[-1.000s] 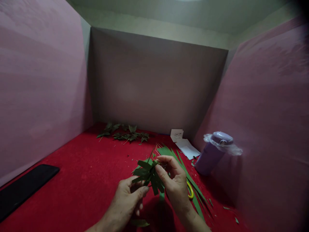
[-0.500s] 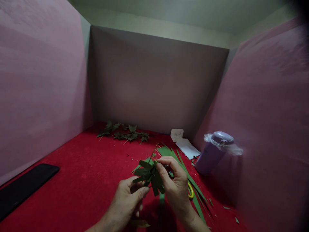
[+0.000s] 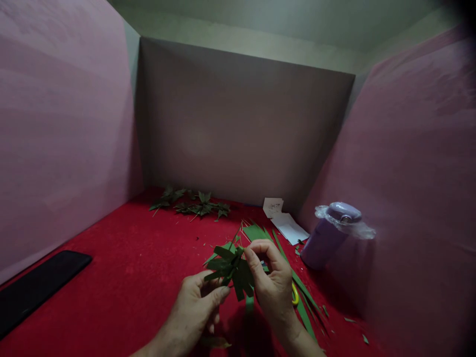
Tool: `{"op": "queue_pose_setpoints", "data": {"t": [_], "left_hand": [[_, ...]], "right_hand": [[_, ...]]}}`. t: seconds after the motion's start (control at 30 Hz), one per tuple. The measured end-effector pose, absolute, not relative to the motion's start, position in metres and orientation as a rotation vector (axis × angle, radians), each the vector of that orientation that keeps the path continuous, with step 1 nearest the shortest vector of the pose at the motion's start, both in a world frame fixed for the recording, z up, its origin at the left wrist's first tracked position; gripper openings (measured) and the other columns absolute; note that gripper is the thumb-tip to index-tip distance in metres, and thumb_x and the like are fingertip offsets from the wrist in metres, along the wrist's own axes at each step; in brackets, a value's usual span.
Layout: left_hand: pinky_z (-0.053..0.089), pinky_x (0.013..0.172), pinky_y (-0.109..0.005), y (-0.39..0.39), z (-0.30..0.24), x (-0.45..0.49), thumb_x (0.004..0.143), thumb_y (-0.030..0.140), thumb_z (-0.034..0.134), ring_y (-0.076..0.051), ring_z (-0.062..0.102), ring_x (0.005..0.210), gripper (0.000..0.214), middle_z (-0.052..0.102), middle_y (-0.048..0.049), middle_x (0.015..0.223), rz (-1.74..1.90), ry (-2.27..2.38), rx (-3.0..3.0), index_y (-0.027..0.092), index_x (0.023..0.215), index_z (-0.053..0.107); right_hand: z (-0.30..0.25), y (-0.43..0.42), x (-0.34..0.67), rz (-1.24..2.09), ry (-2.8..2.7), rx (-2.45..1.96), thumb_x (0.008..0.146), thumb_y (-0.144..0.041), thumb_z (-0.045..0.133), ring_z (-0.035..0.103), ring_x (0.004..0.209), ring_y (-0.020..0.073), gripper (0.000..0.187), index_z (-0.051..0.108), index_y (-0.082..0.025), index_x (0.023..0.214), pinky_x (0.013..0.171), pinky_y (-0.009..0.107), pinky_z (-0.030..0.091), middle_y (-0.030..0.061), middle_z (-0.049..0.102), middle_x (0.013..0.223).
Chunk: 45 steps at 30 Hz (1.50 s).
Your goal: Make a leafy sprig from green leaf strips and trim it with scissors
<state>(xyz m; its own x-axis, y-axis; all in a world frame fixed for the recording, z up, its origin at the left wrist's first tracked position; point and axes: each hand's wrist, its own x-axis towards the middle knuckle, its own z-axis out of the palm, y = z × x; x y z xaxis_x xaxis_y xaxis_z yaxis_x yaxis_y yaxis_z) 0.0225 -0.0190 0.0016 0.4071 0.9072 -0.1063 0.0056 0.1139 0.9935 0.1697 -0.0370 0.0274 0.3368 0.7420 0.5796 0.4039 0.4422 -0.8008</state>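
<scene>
Both my hands work low in the middle of the view, over a red cloth (image 3: pixel 122 277). My left hand (image 3: pixel 199 310) pinches the underside of a folded green leaf ornament (image 3: pixel 230 270) with several pointed strips sticking out. My right hand (image 3: pixel 273 285) is closed on the ornament's right side, thumb and fingers pressed on its strips. One long green strip hangs down from it between my wrists. Under my right hand lie long green leaf strips (image 3: pixel 293 282) and yellow-handled scissors (image 3: pixel 295 295), mostly hidden.
Finished leaf pieces (image 3: pixel 193 206) lie at the back of the cloth. White paper sheets (image 3: pixel 284 220) and a lilac bottle (image 3: pixel 327 233) with plastic wrap stand at the right. A black phone (image 3: pixel 35 287) lies at the left. Pink and grey boards wall in the space.
My right hand has shifted slightly right and turned on the ornament, fingers curling closer over it. The left hand has hardly moved.
</scene>
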Motion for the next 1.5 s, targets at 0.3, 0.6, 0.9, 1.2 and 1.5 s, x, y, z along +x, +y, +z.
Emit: {"op": "queue_pose_setpoints", "data": {"t": [0.3, 0.6, 0.9, 1.2, 1.5], "left_hand": [[0.036, 0.031, -0.015, -0.0187, 0.0035, 0.0227, 0.069, 0.033, 0.062, -0.005, 0.042, 0.033, 0.019, 0.046, 0.0075, 0.046, 0.839, 0.931, 1.25, 0.015, 0.072, 0.056], [0.032, 0.029, -0.014, -0.0195, 0.0092, 0.0233, 0.069, 0.029, 0.062, -0.004, 0.039, 0.029, 0.016, 0.046, 0.008, 0.043, 0.831, 0.904, 1.238, 0.014, 0.071, 0.057], [0.029, 0.03, -0.014, -0.0197, 0.0104, 0.0224, 0.072, 0.027, 0.059, -0.004, 0.038, 0.029, 0.014, 0.047, 0.0076, 0.041, 0.81, 0.905, 1.267, 0.015, 0.069, 0.053], [0.03, 0.029, -0.014, -0.0193, 0.0072, 0.024, 0.07, 0.026, 0.059, -0.004, 0.036, 0.028, 0.013, 0.046, 0.0081, 0.039, 0.806, 0.941, 1.288, 0.014, 0.076, 0.059], [0.033, 0.03, -0.016, -0.021, 0.0064, 0.0253, 0.07, 0.024, 0.057, -0.005, 0.037, 0.03, 0.01, 0.043, 0.0082, 0.041, 0.78, 0.961, 1.358, 0.014, 0.071, 0.059]], "right_hand": [[0.029, -0.0365, 0.1688, 0.271, -1.318, -1.182, 0.084, -0.025, 0.052, 0.048, 0.065, 0.0145, 0.011, 0.053, -0.02, 0.075, 0.061, 0.025, 0.04, -0.0002, 0.051, 0.071], [0.0261, -0.0327, 0.1704, 0.181, -1.378, -1.121, 0.084, -0.018, 0.05, 0.05, 0.072, 0.016, 0.01, 0.049, -0.02, 0.074, 0.068, 0.029, 0.041, 0.0017, 0.051, 0.077], [0.0229, -0.0321, 0.1697, 0.202, -1.349, -1.105, 0.084, -0.018, 0.05, 0.053, 0.076, 0.0169, 0.01, 0.05, -0.02, 0.075, 0.069, 0.03, 0.042, 0.0037, 0.054, 0.082], [0.0292, -0.0359, 0.1709, 0.222, -1.335, -1.182, 0.085, -0.023, 0.048, 0.053, 0.073, 0.0172, 0.007, 0.054, -0.02, 0.085, 0.068, 0.029, 0.042, 0.0026, 0.055, 0.079], [0.0323, -0.0366, 0.1697, 0.193, -1.409, -1.207, 0.082, -0.018, 0.051, 0.05, 0.071, 0.0164, 0.011, 0.053, -0.02, 0.071, 0.066, 0.028, 0.039, 0.0014, 0.052, 0.075]]}}
